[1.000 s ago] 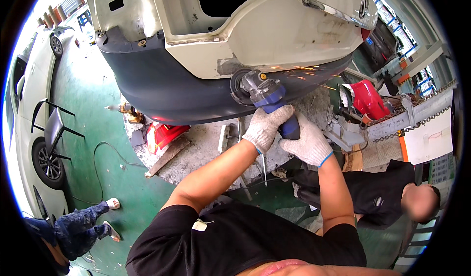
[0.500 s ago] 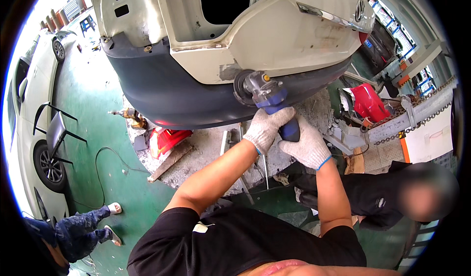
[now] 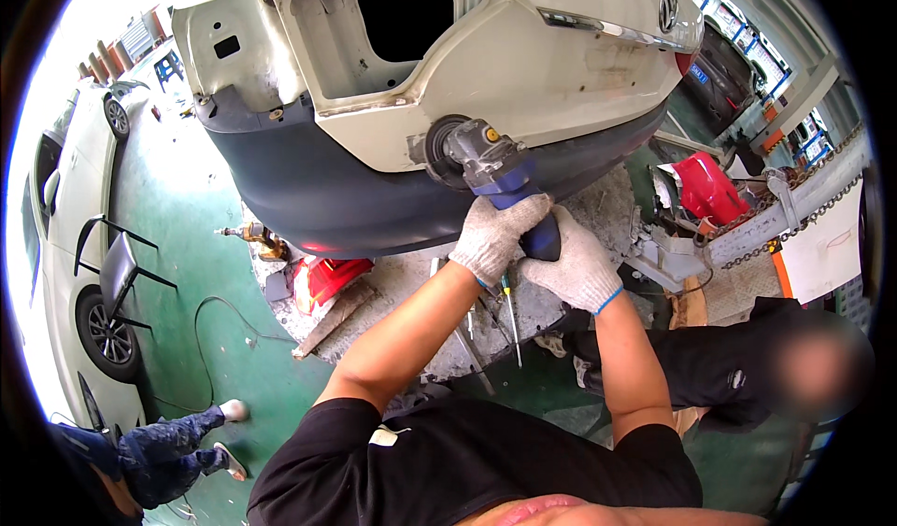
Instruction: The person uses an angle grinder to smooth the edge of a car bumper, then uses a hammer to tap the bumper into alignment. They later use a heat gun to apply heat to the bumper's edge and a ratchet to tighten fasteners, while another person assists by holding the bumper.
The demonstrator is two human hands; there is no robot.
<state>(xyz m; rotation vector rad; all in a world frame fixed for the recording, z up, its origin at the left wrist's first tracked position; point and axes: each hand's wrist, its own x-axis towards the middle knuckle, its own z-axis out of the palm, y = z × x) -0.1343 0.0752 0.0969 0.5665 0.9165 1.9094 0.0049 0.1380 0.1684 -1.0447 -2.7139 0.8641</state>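
Both my hands wear white knit gloves and hold a blue and grey angle grinder (image 3: 491,176). My left hand (image 3: 495,234) wraps the grinder's body just behind the head. My right hand (image 3: 577,269) grips the rear of its blue handle. The grinder's dark disc (image 3: 439,150) rests against the lower edge of a white car rear panel (image 3: 486,68), just above the dark grey bumper (image 3: 327,199). A screwdriver (image 3: 509,316) lies on the dusty slab below my wrists.
A person in black (image 3: 738,372) crouches at the right. Another person in blue trousers (image 3: 168,437) sits at the lower left. A white car (image 3: 65,236) stands at the left, a red tail light (image 3: 327,278) and a red part (image 3: 705,190) lie on the floor.
The grinder and both hands have shifted up and left along the panel's lower edge; the disc now sits against the white panel rather than near the bumper.
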